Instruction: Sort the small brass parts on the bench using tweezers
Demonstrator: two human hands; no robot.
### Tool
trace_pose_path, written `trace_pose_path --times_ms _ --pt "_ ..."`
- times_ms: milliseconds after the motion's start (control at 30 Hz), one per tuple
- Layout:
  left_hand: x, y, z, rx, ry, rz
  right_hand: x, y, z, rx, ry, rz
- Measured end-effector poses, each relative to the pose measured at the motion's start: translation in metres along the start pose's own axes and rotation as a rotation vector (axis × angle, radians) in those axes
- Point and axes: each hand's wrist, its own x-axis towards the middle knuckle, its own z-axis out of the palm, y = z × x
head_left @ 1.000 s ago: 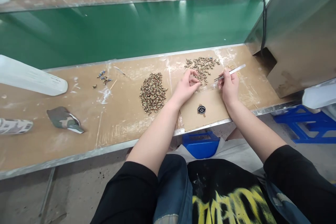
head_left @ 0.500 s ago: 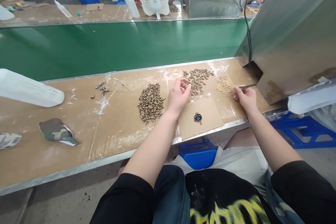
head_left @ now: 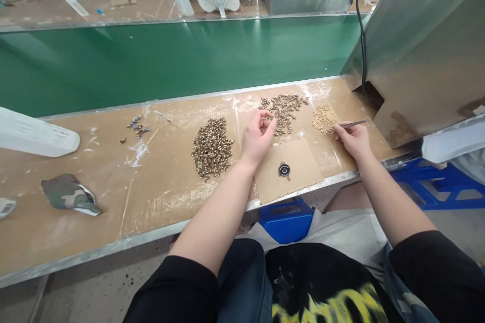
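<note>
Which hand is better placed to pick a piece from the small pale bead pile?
Right, most likely. The right hand holds the tweezers, whose tip lies at the edge of the pale bead pile. The left hand is curled by the darker pile of metal pieces, farther off.

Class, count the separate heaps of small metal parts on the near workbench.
4: a dark heap left of the left hand, one beyond it, a pale one by the tweezers, a few far left.
</note>
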Motion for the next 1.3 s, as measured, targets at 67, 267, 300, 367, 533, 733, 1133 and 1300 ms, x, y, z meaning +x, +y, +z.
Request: trace_pose_path --times_ms 67,267,300,367,533,733,1133,1300 --pt "0.001 -0.001 0.001 -0.003 -0.005 -0.004 0.000 -0.001 0.000 -0.007 -0.017 -0.013" --pt "0.000 -0.001 0.004 -0.022 -0.133 0.023 -0.001 -0.004 0.000 0.008 -0.017 -0.014" --pt "-0.001 -0.001 0.004 -0.012 -0.159 0.037 -0.002 -0.004 0.001 0.014 -0.003 -0.003" --pt "-0.002 -0.002 0.004 0.017 -0.188 0.063 -0.002 -0.005 0.001 0.025 0.023 0.016" --pt "-0.004 -0.004 0.003 0.054 -0.200 0.082 0.000 -0.004 0.000 0.002 -0.021 0.011" --pt "-0.002 0.004 0.007 -0.034 -0.404 0.070 -0.017 -0.031 0.015 0.090 -0.031 -0.062" --pt "-0.002 0.004 0.003 -0.444 -0.537 -0.162 -0.028 -0.090 0.099 0.351 -0.201 -0.358" --pt "-0.001 0.002 0.007 -0.465 -0.531 -0.246 -0.027 -0.074 0.102 0.382 -0.110 -0.322"
